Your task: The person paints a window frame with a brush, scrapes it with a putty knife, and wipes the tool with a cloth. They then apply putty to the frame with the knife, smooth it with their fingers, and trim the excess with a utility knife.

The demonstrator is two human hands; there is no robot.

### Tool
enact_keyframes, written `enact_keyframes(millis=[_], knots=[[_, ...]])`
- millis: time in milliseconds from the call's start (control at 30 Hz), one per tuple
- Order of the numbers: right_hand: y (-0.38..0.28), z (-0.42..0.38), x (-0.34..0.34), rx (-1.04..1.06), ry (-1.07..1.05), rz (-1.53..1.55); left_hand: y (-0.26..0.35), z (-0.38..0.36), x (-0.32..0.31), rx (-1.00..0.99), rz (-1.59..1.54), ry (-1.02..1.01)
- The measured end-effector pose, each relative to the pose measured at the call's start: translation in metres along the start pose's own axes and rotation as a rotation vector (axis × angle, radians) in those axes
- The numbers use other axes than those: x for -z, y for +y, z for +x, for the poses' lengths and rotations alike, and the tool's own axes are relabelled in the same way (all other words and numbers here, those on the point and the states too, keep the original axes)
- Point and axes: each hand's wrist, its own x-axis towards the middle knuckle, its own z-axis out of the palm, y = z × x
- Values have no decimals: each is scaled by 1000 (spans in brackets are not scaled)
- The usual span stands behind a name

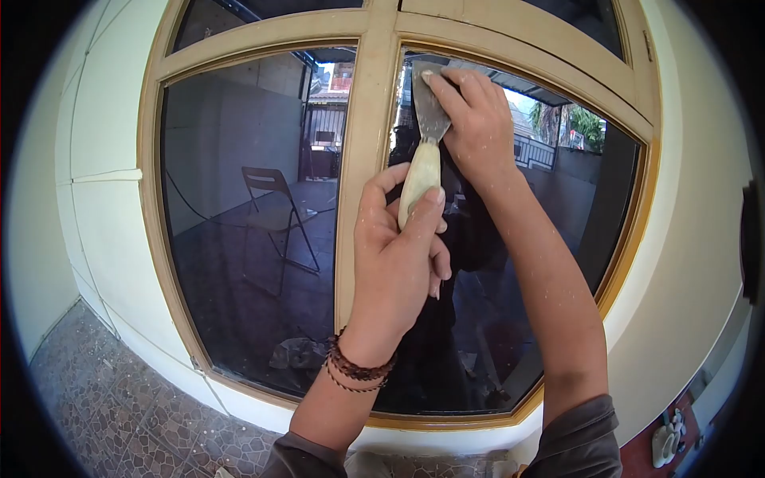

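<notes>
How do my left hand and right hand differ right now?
Your left hand wraps the pale cream handle, while your right hand touches the flat grey metal blade. The left hand sits lower in view, the right hand higher. Dark braided bracelets circle the left hand's wrist; the right hand's wrist shows none. Both hands touch the same scraper.

The head-worn camera faces a window (374, 119) from close by, probably tilted slightly down, its edges black.
</notes>
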Motion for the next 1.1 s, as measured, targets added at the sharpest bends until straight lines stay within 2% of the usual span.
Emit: enact_keyframes(millis=[167, 567, 1100], knots=[[6, 5, -25, -13, 42, -61, -8, 22, -1, -107, -29, 78], [4, 9, -25, -38, -6, -106, -9, 26, -2, -235, 86, 111], [5, 13, -22, -40, -44, -115, 0, 25, -7, -238, 55, 85]])
